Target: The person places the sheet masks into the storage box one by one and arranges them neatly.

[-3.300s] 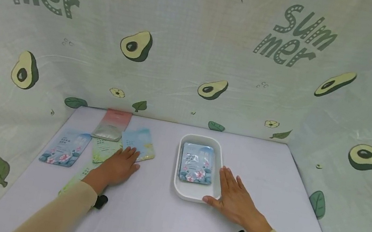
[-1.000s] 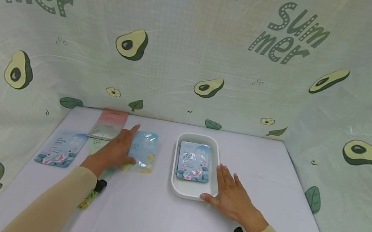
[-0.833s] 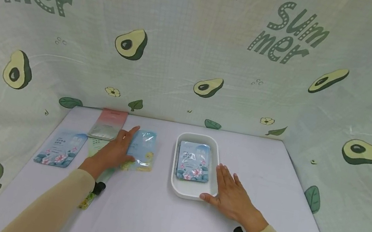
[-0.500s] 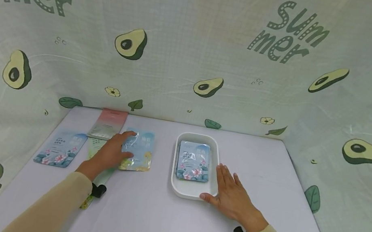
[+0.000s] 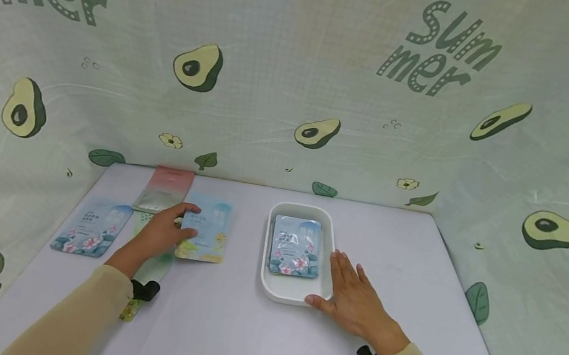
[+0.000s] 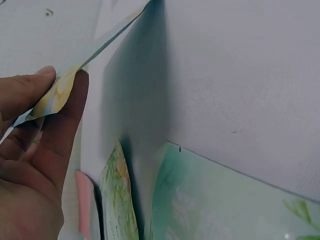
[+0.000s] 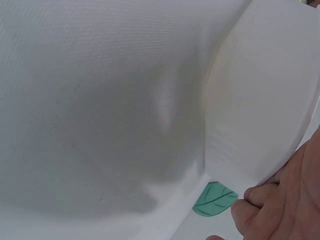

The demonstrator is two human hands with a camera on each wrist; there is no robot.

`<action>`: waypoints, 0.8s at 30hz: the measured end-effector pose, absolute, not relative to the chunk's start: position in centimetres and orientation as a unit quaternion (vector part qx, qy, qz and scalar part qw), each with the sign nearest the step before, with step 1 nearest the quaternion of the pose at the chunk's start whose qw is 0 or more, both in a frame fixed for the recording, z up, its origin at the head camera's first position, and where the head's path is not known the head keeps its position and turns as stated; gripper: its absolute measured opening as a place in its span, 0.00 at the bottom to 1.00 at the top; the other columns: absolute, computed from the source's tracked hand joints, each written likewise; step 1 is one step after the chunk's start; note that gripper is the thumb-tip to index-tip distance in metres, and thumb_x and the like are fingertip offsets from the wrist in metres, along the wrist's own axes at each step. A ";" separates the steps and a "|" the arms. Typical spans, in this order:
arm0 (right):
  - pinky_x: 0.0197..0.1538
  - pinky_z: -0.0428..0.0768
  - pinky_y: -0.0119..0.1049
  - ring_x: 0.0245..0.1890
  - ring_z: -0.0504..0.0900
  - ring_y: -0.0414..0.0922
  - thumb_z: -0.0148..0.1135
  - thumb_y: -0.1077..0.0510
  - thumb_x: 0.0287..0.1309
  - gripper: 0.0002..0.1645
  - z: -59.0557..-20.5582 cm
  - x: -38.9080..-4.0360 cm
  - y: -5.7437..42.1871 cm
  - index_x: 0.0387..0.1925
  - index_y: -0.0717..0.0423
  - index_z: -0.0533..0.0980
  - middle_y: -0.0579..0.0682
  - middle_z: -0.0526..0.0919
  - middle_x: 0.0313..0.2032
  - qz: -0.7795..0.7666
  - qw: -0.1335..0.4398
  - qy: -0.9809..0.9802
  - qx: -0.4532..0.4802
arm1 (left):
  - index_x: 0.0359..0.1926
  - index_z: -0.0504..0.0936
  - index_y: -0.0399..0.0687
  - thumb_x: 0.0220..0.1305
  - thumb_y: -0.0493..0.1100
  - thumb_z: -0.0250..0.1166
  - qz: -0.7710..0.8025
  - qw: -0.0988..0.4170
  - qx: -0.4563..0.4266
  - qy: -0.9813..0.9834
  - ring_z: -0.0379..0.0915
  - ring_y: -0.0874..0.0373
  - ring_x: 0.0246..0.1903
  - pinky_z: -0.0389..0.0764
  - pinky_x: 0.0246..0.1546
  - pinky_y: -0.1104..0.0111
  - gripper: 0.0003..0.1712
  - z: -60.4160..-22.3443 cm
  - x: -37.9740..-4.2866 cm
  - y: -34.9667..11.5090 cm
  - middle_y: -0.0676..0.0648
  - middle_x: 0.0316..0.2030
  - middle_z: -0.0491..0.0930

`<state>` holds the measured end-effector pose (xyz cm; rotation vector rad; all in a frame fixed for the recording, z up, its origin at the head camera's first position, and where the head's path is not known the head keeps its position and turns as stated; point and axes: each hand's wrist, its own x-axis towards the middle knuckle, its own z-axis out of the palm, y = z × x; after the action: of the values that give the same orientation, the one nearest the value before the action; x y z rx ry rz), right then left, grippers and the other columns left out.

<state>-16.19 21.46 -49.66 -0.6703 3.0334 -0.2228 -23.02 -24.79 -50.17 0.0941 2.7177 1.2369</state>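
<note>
My left hand pinches the left edge of a light blue sheet mask packet with yellow flowers. In the left wrist view the thumb and fingers of the left hand bend the packet between them, and it is raised off the table. My right hand rests with straight fingers against the right side of a white tray. Inside the tray lies a blue packet with pink lotus flowers. The right wrist view shows the tray's outer wall beside the right hand.
Left of the left hand, another blue lotus packet lies flat. A pink and silver packet lies at the table's back edge. Green packets lie partly under the left hand and wrist. A printed curtain hangs behind the white table.
Over 3 seconds my left hand goes from lying on the light blue packet to pinching it. In the last second hand and packet move slightly left. The right hand stays at the tray.
</note>
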 end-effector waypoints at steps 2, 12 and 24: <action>0.78 0.60 0.64 0.81 0.57 0.61 0.53 0.18 0.65 0.69 -49.7 -16.2 21.5 0.80 0.71 0.52 0.69 0.56 0.80 -0.071 0.015 0.974 -0.215 | 0.72 0.73 0.55 0.73 0.46 0.70 0.420 0.079 0.037 0.903 0.73 0.34 0.64 0.81 0.53 0.50 0.30 -50.1 -23.0 -25.0 0.35 0.71 0.69; 0.78 0.60 0.64 0.81 0.57 0.61 0.53 0.18 0.65 0.69 -49.8 -16.3 21.5 0.80 0.72 0.53 0.68 0.56 0.80 -0.068 0.013 0.974 -0.217 | 0.74 0.70 0.51 0.74 0.43 0.69 0.488 0.085 0.037 0.868 0.67 0.35 0.68 0.81 0.45 0.60 0.31 -50.0 -22.9 -25.1 0.33 0.78 0.60; 0.78 0.59 0.64 0.82 0.56 0.61 0.53 0.18 0.65 0.69 -49.6 -16.2 21.5 0.80 0.71 0.52 0.68 0.56 0.80 -0.072 0.016 0.974 -0.216 | 0.74 0.71 0.53 0.74 0.43 0.69 0.509 0.072 0.041 0.857 0.56 0.37 0.76 0.79 0.48 0.59 0.31 -48.8 -23.3 -24.5 0.38 0.79 0.60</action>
<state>-16.23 21.46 -49.63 -0.6731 3.0279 -0.2243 -23.32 -24.47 -48.78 0.1245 2.5741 1.5289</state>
